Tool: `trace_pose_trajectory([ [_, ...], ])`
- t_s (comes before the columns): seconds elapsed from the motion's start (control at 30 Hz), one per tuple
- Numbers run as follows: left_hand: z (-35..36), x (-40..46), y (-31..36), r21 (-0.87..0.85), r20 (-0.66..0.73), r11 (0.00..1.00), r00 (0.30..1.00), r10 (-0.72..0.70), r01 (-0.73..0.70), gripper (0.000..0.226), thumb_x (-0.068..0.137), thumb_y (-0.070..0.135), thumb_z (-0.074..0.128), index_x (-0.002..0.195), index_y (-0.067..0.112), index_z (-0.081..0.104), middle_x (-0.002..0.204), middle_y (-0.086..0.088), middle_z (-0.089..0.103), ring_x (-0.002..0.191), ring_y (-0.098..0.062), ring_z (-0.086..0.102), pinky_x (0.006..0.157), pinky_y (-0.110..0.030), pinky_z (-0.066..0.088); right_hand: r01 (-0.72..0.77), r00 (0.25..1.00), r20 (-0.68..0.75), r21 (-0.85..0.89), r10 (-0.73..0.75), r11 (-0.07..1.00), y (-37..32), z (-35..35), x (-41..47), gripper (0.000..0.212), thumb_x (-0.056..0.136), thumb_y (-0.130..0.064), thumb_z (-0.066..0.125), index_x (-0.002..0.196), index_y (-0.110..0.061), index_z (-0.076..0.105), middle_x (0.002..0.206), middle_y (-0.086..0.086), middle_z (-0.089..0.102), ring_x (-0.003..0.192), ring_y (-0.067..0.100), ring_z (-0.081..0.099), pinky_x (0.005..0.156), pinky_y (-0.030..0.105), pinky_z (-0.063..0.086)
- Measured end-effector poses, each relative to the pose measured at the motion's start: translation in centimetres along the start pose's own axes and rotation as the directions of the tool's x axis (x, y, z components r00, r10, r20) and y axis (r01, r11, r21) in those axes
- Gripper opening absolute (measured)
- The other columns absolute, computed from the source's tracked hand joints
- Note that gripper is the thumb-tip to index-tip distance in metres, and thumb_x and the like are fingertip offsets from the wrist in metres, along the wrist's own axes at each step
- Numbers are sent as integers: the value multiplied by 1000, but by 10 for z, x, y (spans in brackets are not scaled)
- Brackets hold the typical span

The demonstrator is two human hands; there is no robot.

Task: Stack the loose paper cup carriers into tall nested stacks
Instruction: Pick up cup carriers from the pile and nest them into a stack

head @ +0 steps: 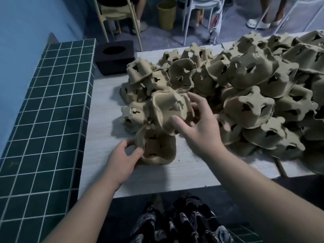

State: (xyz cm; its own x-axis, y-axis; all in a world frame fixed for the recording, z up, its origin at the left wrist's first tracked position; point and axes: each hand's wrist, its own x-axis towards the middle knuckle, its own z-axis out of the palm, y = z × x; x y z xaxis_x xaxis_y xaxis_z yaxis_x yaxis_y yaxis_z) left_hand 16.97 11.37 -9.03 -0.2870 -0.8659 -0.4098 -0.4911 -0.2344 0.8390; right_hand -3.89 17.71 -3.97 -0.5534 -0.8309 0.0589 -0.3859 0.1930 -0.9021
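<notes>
I take this for a café or small eatery: dark green tiled counter at left, pale wood-grain table centre, black tissue box, and plastic chairs with seated legs along the top.

text: none legible | labels: none | numbers: none
</notes>
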Motion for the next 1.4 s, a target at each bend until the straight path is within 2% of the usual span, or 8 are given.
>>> trace_pose_trajectory([
  [0.27,-7,0,-2,-29,-19,998,998,53,-53,47,63,55,71,98,25,64,94,-4,73,86,-25,72,77,-50,59,43,999,19,65,-44,997,25,29,-15,74,66,-49,73,132,-38,42,122,-10,55,114,9,52,98,39,45],
  [0.47,-4,12,-15,-75,-82,988,988,129,-136,8,91,18,63,99,18,63,87,-9,69,69,-19,65,58,-33,55,179,975,80,271,-207,946,37,41,-8,82,70,-24,82,137,-34,37,126,-4,51,110,1,52,94,14,42],
  [0.6,-1,12,-23,-113,-137,969,969,203,-219,4,92,17,61,90,16,63,72,-4,66,60,-16,61,57,-34,54,218,958,113,309,-264,926,58,55,-15,68,66,-38,78,127,-40,47,118,-3,59,111,14,57,98,41,48],
  [0.83,4,-10,-34,-139,-214,941,937,275,-308,20,93,21,60,75,14,57,63,-1,59,49,-15,53,44,-24,48,250,959,0,463,-282,850,66,59,-48,30,73,-23,71,96,-26,51,87,2,59,83,15,56,81,40,51],
  [0.93,4,-21,-41,-176,-211,933,938,274,-312,17,92,24,62,81,11,59,73,-8,62,58,-21,59,44,-22,48,238,957,43,456,-288,858,78,59,-64,24,79,-18,71,96,-21,54,92,-1,62,86,9,58,76,27,46],
  [1.07,7,-25,-49,-116,-270,922,905,330,-370,23,92,31,64,101,11,61,92,-10,65,69,-18,60,46,-18,47,252,965,-7,314,-263,915,89,50,-73,37,67,-51,67,92,-23,64,118,-3,58,104,9,59,84,27,48],
  [1.2,13,-20,-59,214,-315,853,793,521,-475,58,88,58,51,137,28,50,117,8,57,107,-15,58,87,-31,49,195,980,-88,332,-176,923,84,38,-81,50,68,-71,55,73,-25,74,92,-14,68,103,13,62,92,50,48],
  [1.4,26,-9,-69,131,-263,751,708,656,-647,62,86,57,38,139,27,51,140,6,52,125,-1,46,96,-6,31,-2,996,-86,373,37,928,86,29,-81,69,66,-61,59,70,8,60,73,29,63,65,23,54,78,58,50],
])
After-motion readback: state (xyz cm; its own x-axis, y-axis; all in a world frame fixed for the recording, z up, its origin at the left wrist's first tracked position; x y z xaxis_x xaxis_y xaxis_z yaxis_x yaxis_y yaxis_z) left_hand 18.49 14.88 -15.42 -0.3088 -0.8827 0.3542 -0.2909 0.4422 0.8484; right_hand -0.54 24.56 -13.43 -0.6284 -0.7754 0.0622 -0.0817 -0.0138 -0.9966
